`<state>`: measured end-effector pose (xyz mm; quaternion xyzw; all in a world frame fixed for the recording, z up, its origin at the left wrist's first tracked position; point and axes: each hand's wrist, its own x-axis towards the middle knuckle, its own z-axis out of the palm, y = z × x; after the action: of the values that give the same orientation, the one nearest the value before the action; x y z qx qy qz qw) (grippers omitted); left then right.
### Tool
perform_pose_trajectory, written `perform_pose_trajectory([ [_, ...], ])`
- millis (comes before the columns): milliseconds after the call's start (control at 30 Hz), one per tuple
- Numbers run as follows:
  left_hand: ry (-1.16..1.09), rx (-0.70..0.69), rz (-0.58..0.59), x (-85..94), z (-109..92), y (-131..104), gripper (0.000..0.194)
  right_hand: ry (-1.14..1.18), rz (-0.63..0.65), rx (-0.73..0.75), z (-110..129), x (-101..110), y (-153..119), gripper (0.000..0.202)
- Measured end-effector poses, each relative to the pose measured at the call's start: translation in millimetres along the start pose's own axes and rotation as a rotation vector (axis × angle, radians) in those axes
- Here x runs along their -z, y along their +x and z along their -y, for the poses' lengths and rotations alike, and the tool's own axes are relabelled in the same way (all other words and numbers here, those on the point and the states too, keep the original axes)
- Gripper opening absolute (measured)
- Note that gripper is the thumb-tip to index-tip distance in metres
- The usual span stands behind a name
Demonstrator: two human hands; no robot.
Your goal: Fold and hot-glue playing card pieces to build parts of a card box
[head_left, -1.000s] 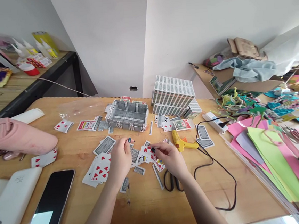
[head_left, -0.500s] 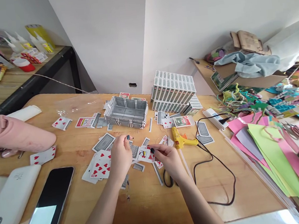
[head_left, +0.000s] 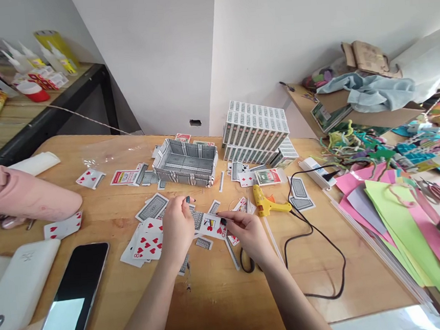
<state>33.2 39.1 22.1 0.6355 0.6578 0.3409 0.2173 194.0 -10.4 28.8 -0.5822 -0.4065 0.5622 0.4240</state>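
Observation:
A playing card piece [head_left: 212,224] with a red nine and a small picture is pinched at its right end by my right hand [head_left: 244,229]. My left hand [head_left: 178,221] is raised to the left of that piece, its fingers drawn together; whether anything small is between them is hidden. Beneath and around the hands lie face-down cards and cut strips, with an eight of hearts [head_left: 148,241] beside my left wrist. Beyond the hands stands an open box covered in cards [head_left: 186,163]. A yellow glue gun [head_left: 270,202] rests to the right of my right hand.
Stacked card packs [head_left: 254,131] stand at the back. A black cable [head_left: 337,249] loops on the right, near coloured paper [head_left: 410,225]. On the left are a pink bottle [head_left: 33,194], a white device [head_left: 20,285] and a phone [head_left: 75,296]. Black scissor handles [head_left: 247,261] lie below my right hand.
The view has shifted very slightly. Both hands keep nearly the same place, and the card piece remains in my right hand.

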Motion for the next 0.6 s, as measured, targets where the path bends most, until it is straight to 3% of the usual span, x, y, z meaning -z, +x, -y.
perform_pose_trajectory([
  [600, 0.055, -0.070, -0.018, 0.2, -2.2, -0.4, 0.024, -0.088, 0.012, 0.022, 0.3, 2.5, -1.2, 0.033],
])
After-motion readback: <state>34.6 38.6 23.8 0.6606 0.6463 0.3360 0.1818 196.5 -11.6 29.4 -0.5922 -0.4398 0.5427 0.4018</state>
